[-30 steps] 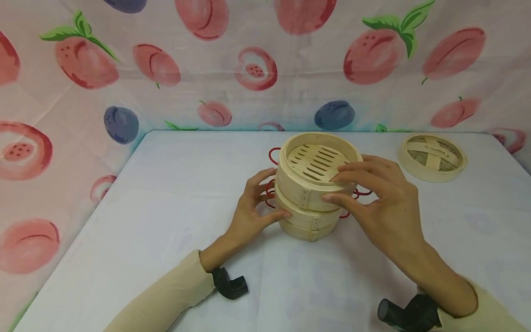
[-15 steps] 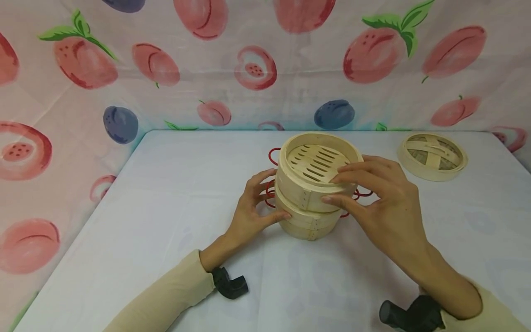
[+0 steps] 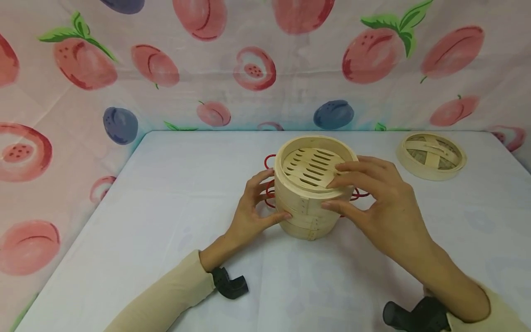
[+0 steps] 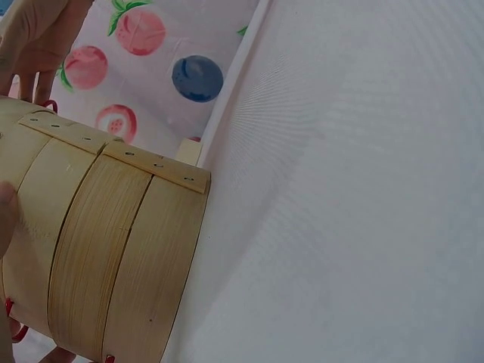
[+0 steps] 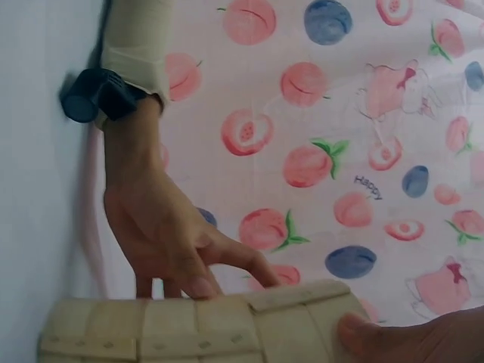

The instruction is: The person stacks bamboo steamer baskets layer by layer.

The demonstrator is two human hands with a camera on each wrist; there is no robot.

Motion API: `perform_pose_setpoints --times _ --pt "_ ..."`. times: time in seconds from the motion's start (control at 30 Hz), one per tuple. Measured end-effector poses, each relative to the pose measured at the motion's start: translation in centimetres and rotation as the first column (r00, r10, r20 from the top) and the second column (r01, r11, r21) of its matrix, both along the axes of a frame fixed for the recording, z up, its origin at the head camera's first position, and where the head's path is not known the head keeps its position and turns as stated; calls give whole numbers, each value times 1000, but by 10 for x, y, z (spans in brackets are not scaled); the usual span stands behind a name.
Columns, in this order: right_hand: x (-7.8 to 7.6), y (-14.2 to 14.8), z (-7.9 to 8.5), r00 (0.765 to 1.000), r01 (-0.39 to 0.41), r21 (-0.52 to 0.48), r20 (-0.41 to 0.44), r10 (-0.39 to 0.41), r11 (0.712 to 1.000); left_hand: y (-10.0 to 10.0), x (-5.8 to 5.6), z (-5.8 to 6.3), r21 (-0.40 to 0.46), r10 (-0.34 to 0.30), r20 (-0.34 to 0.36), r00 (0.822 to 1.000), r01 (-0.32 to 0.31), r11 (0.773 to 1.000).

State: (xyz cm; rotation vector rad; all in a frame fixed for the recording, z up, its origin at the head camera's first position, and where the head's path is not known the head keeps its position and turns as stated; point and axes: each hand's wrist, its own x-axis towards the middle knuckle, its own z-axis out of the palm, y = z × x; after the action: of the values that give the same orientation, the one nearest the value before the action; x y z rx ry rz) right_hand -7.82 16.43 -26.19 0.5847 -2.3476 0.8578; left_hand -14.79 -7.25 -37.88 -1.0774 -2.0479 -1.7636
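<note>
Plainly, two hands are at work: the right hand (image 3: 383, 203) pinches the wall of the upper bamboo steamer basket (image 3: 292, 189), its thumb outside, fingertips curled over the rim. Lower down, the left hand (image 3: 250, 207) grips the lower steamer basket (image 3: 304, 227), its thumb on the near side and its fingers, slightly spread, at the left; their tips are partly hidden. Two baskets make one upright stack, the upper sitting on the lower, at the middle of the white table (image 3: 166, 198). Red loops (image 3: 270, 183) stick out at both sides, at least three on the left and two on the right. One slotted floor shows inside the upper basket. One round woven lid (image 3: 431, 157) lies apart at far right. Two beige sleeves (image 3: 166, 295) carry one black wrist mount (image 3: 232, 285) each. Behind, a peach-print cloth (image 3: 298, 69) shows three blue plums in the head view.
</note>
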Motion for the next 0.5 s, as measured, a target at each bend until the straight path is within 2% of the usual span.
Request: perform_pose_setpoints --times 0.1,0.17,0.2,0.27,0.33,0.4,0.43,0.5 --pt "-2 11 6 998 4 44 62 -7 999 0 -1 0 -1 -5 -4 1000 5 1000" --pt "-7 22 10 987 -29 52 160 21 998 0 -1 0 -3 -4 -8 1000 4 1000" --pt "-10 29 11 973 -59 47 226 47 997 0 -1 -1 -7 -2 -9 1000 2 1000" --pt "-19 41 11 921 -133 11 371 120 991 0 -1 0 -15 7 -13 1000 -7 1000" --pt "-28 52 7 848 -199 -44 494 194 979 -1 0 0 -22 17 -19 1000 -18 1000" --pt "-36 59 2 791 -248 -100 554 261 964 -1 0 0 -23 20 -23 1000 -21 1000" --pt "-39 61 0 773 -268 -124 563 291 955 -1 0 0 -20 20 -25 999 -21 1000" --pt "-43 64 -4 758 -297 -148 565 327 943 -1 0 0 -10 16 -32 999 -17 1000"
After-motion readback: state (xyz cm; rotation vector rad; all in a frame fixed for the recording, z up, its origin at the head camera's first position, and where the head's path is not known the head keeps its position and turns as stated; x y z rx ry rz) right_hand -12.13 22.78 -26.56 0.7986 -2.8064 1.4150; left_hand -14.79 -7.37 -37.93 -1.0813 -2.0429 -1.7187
